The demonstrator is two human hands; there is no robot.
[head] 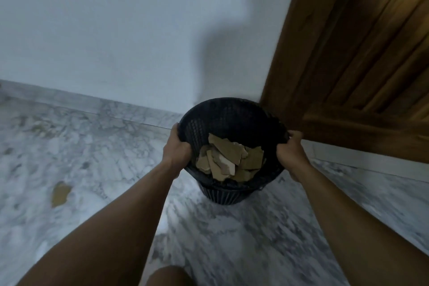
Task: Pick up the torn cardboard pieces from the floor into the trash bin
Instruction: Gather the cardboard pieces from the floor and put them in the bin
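While both hands grip the trash bin (232, 111) rim | door (359, 53) beside | one cardboard piece (60, 193) on floor (92, 146)

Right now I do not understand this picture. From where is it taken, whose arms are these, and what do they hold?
There is no machine here. A person wears a camera on the head, looking forward and down, so you see their own arms. The left hand and the right hand grip opposite sides of the rim of a black mesh trash bin. Inside lie torn cardboard pieces. One more cardboard piece remains on the marble floor, to the left. A wooden door stands at the right.
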